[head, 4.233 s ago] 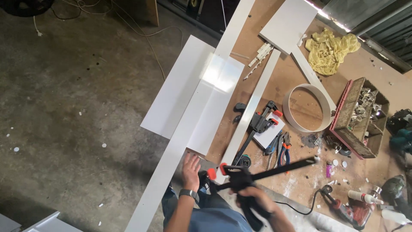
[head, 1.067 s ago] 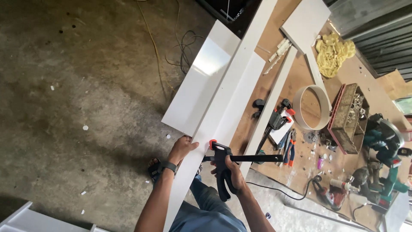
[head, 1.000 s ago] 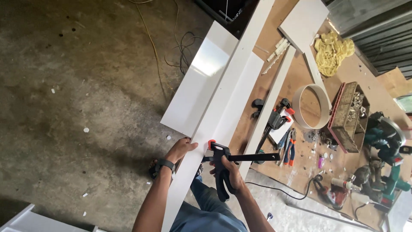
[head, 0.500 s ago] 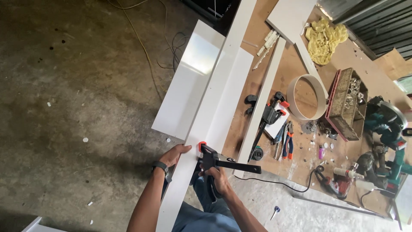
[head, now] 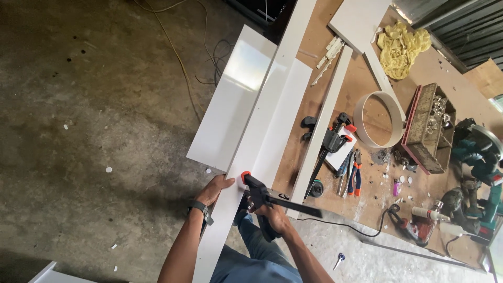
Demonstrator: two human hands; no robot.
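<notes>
My left hand [head: 216, 188] grips the left edge of a long white board [head: 262, 120] that runs from near my body up toward the top of the view. My right hand [head: 273, 216] holds the handle of a black bar clamp [head: 267, 196] with orange pads. The clamp's jaw sits on the board's right side, where a second white panel [head: 283, 118] lies against it. A wider glossy white panel [head: 233, 102] hangs off the board's left side over the floor.
A brown workbench [head: 367, 209] on the right carries a narrow white strip [head: 322, 126], more clamps [head: 332, 139], pliers [head: 353, 175], a white ring of edge band [head: 377, 119], a box of hardware [head: 427, 128], a yellow rag [head: 401, 44] and power tools [head: 474, 152]. Cables lie on the concrete floor [head: 78, 131].
The clamp has come down from the air onto the board's edge, and its jaw now sits against the white panels. My left hand has stayed on the board's left edge.
</notes>
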